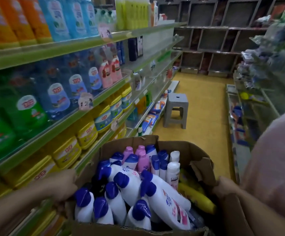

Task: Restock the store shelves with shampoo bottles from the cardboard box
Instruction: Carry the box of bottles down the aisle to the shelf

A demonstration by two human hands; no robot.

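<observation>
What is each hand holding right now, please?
Left hand: grips the left edge of the cardboard box.
Right hand: grips its right edge.

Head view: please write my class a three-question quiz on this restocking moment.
1. True or false: the left hand and the right hand both hold the cardboard box.
2. The grey stool stands: A on the aisle floor; B on a shelf; C inside the box.
3. Fill in: most white bottles in the box have ___ caps.
Key: 1 true; 2 A; 3 blue.
</observation>
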